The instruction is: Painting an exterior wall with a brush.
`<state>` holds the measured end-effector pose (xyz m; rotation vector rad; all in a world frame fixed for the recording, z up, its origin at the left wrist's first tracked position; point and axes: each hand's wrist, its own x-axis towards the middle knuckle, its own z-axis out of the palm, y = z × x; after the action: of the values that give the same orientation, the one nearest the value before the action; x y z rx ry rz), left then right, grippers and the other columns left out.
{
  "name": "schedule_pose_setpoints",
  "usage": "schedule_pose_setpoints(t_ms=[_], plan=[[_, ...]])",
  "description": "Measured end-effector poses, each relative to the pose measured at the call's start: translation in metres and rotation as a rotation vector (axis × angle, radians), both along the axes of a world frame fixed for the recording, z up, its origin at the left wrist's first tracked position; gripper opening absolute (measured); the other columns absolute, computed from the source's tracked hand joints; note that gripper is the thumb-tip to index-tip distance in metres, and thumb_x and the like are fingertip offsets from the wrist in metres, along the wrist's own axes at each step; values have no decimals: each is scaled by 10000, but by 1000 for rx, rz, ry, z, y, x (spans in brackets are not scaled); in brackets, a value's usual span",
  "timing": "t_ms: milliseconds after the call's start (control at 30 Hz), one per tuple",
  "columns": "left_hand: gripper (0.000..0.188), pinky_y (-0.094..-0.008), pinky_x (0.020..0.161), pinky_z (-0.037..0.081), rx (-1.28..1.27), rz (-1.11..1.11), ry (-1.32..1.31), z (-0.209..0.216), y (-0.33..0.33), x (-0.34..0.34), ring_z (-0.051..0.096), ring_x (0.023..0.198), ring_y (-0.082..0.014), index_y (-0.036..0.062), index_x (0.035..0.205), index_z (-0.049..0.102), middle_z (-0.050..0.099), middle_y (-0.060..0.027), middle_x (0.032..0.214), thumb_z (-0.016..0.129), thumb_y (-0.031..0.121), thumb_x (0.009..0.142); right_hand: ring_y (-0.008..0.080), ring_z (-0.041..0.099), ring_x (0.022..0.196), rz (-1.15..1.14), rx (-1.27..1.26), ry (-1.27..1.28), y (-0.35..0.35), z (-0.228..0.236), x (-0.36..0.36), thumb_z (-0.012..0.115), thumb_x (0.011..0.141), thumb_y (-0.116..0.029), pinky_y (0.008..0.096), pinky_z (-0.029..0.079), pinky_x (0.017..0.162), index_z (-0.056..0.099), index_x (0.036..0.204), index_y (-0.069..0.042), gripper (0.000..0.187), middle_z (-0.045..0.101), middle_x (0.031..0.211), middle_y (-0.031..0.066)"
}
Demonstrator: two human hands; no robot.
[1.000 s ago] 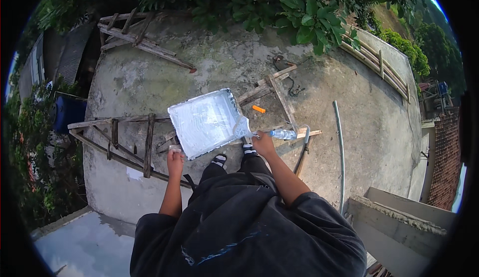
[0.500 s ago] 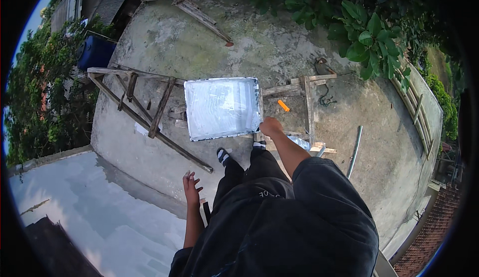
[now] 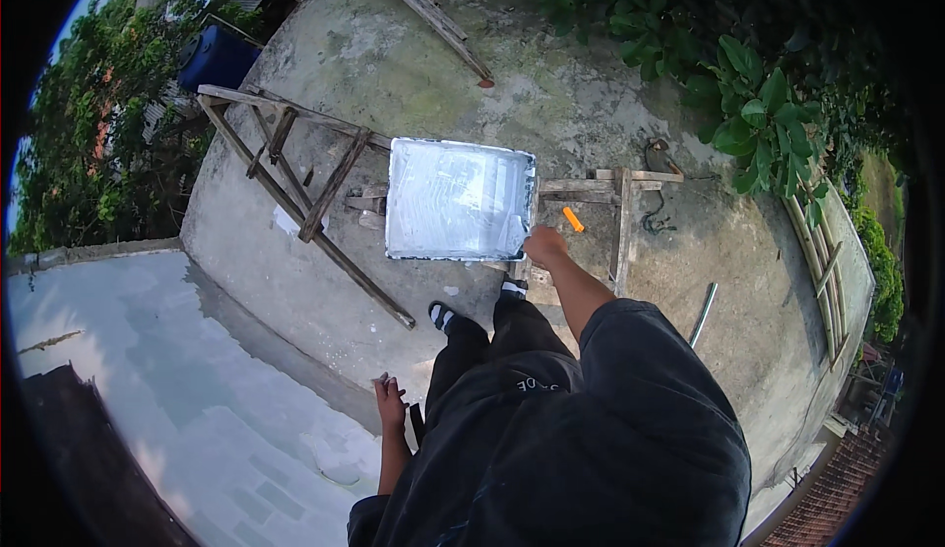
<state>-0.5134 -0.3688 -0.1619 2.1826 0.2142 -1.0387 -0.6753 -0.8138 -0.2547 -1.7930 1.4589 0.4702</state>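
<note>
White paint (image 3: 448, 202) coats the shallow tray (image 3: 391, 202), which appears to rest on weathered timbers (image 3: 576, 186) just beyond the person's feet (image 3: 442, 316). At the tray's near right corner, the right hand (image 3: 544, 247) looks closed around a brush (image 3: 517, 233), its handle hidden. Pressing down hard there could tip the tray, since the left hand (image 3: 390, 397) hangs well apart, fingers loosely parted, apparently holding nothing, and steadies no edge. An overloaded brush could also drip onto the feet. How firmly the timbers bear the tray cannot be told.
</note>
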Motion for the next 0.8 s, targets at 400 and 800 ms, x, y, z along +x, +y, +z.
schedule_pose_setpoints(t_ms=[400,800], plan=[[450,-374,544,485,62,80,25,-39,84,-29,582,791,-244,108,1291,366,547,-148,1073,454,314,900,150,570,603,-392,273,-464,-2,26,-33,497,865,-235,287,449,490,585,974,-60,224,647,846,82],[468,-354,550,487,-126,185,-21,-43,134,-65,582,836,-218,115,1296,360,536,-125,1103,465,320,888,65,469,625,-583,170,-1086,44,144,-20,463,919,-129,219,403,503,502,1113,-131,198,634,977,-4]])
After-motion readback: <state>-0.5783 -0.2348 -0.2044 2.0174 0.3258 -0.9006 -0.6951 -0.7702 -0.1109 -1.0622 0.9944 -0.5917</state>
